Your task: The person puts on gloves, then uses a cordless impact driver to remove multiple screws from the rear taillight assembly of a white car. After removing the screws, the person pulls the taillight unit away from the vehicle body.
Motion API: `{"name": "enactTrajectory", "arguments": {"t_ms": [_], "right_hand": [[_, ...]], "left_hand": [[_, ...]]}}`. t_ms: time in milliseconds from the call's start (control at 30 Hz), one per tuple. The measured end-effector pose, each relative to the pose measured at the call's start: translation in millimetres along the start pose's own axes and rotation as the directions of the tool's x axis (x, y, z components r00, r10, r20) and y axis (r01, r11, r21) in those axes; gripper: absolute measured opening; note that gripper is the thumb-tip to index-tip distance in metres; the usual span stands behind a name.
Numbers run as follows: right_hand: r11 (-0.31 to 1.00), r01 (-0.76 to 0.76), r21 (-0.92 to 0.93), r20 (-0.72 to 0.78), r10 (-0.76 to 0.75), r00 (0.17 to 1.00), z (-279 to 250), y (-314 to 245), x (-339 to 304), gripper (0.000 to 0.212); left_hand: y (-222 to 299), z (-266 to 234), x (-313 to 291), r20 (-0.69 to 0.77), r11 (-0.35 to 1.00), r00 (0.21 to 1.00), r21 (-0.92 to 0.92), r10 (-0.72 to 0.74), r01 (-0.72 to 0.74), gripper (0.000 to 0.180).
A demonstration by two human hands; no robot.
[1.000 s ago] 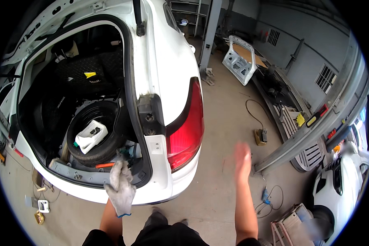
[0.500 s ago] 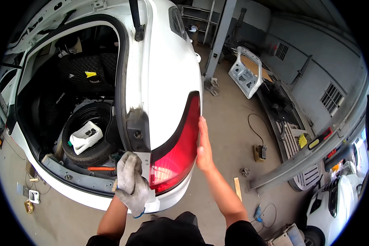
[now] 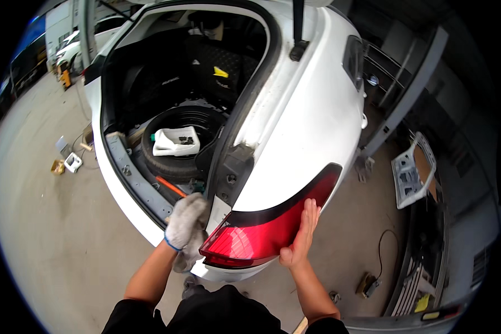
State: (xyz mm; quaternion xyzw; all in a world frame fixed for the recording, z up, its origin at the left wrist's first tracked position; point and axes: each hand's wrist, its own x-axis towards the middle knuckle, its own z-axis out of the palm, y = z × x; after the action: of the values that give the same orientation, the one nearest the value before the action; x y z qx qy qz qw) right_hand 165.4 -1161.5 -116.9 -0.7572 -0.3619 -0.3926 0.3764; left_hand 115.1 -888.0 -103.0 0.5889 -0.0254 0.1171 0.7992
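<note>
My left hand (image 3: 187, 218) wears a grey knit glove with a blue cuff. Its fingers are closed, and a second grey glove (image 3: 189, 255) appears bunched beneath it. That hand is beside the inner end of a red tail light (image 3: 256, 236) at the rear corner of a white car (image 3: 300, 133). The light's inner edge seems to stand a little proud of the body. My bare right hand (image 3: 303, 235) lies against the light's outer side, fingers straight and palm towards the lens.
Inside the open trunk, a spare tyre (image 3: 175, 164) carries a cut white jug (image 3: 175, 142). An orange-handled tool (image 3: 171, 186) lies near the sill. A car door shell (image 3: 409, 172) stands at right, by a lift post (image 3: 406, 92). A white box-shaped item (image 3: 73, 162) is on the left floor.
My view has turned, so the car appears further right. My right hand has shifted down the light towards its lower outer corner. My left hand stays near the light's inner end.
</note>
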Motion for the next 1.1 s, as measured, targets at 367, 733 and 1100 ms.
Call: {"name": "enactTrajectory", "arguments": {"t_ms": [367, 733, 1100], "right_hand": [[0.998, 0.034, -0.06, 0.044, -0.031, 0.999, -12.9, 18.4, -11.0, 0.098], [0.995, -0.098, 0.001, -0.101, 0.098, 0.99, -29.3, 34.3, -1.3, 0.093], [0.982, 0.165, -0.091, 0.155, -0.15, 0.977, -16.4, 20.3, -0.5, 0.085]], "left_hand": [[3.9, 5.5, 0.3, 0.077, 0.993, 0.99, 0.03, -0.117, 0.115, 0.026], [7.7, 9.0, -5.2, 0.085, 0.992, 0.989, 0.049, -0.124, 0.12, 0.029], [3.0, 32.6, -6.3, 0.147, 0.951, 0.961, 0.239, -0.234, 0.195, 0.023]]}}
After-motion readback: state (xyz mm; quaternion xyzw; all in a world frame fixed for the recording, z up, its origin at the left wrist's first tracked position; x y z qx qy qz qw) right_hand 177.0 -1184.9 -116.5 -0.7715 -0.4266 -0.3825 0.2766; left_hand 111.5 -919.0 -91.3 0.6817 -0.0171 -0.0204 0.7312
